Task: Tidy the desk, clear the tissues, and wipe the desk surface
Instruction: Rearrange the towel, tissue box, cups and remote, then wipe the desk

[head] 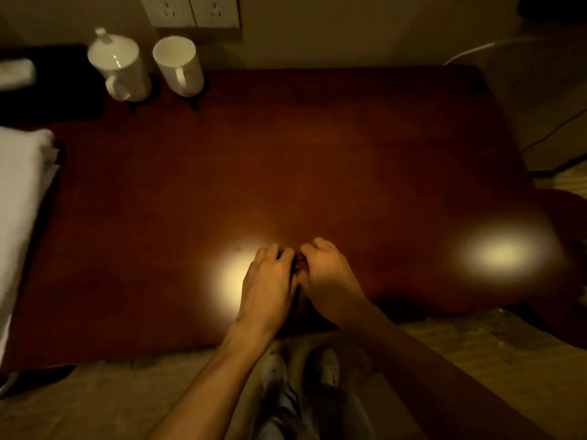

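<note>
The dark red wooden desk (286, 160) fills the view, with two lamp glares on its front part. My left hand (270, 281) and my right hand (327, 274) meet over the desk's front centre, fingers curled towards each other and touching. A small dark shape (299, 258) shows between the fingertips; I cannot tell whether it is an object or a shadow. A white folded cloth or tissue pile (22, 192) lies at the desk's left edge. More white paper (16, 73) sticks out of a black box at the far left.
Two white mugs stand at the back left on dark coasters, one with a lid (119, 66) and one without (178, 66). Wall sockets (190, 9) are behind them. A cable (552, 131) runs down the right side. My shoes (301, 369) are below the front edge.
</note>
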Action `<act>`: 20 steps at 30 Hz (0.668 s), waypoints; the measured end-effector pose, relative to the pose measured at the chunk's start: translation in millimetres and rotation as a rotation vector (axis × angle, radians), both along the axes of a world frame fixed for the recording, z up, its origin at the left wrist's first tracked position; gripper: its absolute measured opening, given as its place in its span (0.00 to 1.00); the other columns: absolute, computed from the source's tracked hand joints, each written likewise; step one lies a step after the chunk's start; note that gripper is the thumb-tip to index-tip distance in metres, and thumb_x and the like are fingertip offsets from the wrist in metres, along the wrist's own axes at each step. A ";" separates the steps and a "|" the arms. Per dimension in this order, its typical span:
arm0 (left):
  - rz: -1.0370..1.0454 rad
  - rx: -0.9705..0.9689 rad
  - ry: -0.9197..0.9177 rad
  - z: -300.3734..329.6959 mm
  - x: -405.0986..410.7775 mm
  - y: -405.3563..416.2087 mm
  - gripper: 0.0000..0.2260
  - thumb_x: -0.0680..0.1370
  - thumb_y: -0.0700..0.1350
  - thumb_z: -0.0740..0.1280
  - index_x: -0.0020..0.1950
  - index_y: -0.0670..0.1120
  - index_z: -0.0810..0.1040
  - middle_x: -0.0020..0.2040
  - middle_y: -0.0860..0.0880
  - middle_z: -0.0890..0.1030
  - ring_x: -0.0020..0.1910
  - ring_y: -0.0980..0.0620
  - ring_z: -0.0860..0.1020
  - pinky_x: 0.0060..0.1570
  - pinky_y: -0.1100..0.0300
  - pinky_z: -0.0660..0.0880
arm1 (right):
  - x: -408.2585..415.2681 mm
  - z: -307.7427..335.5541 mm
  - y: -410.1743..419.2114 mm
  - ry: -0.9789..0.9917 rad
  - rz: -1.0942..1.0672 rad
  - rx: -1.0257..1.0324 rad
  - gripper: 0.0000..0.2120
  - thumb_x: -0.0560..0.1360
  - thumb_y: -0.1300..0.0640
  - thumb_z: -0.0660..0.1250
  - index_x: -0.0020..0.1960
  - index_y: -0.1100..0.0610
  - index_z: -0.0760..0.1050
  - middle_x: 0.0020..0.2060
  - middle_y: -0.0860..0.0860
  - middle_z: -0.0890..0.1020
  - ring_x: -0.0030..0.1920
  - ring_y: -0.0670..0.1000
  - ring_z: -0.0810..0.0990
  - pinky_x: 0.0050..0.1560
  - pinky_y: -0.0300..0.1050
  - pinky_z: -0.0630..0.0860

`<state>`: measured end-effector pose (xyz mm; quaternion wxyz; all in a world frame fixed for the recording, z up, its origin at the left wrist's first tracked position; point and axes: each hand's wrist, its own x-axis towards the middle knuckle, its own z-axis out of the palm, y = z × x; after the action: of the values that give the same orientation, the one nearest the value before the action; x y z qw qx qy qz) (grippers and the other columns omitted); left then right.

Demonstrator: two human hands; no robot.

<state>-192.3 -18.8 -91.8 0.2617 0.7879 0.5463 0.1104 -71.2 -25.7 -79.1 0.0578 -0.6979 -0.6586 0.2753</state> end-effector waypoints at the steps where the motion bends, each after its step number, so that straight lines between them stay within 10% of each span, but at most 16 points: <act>1: -0.019 0.030 -0.010 6.2 5.0 11.6 0.10 0.78 0.46 0.61 0.59 0.47 0.73 0.52 0.48 0.73 0.50 0.47 0.71 0.47 0.54 0.70 | 7.3 8.4 12.3 -0.002 -0.013 0.018 0.08 0.75 0.60 0.58 0.52 0.59 0.73 0.51 0.56 0.74 0.54 0.57 0.71 0.50 0.49 0.67; 20: 0.113 0.352 0.056 -21.5 218.0 362.3 0.12 0.75 0.45 0.64 0.59 0.47 0.74 0.51 0.46 0.74 0.48 0.44 0.72 0.42 0.50 0.72 | 215.5 -9.7 363.0 -0.210 0.082 0.315 0.14 0.75 0.62 0.59 0.59 0.59 0.73 0.58 0.58 0.73 0.59 0.59 0.70 0.59 0.53 0.67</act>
<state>25.7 343.5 -113.3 0.0978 0.7924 0.5689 0.1970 144.4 337.3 -88.8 0.0861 -0.6776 -0.7240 0.0966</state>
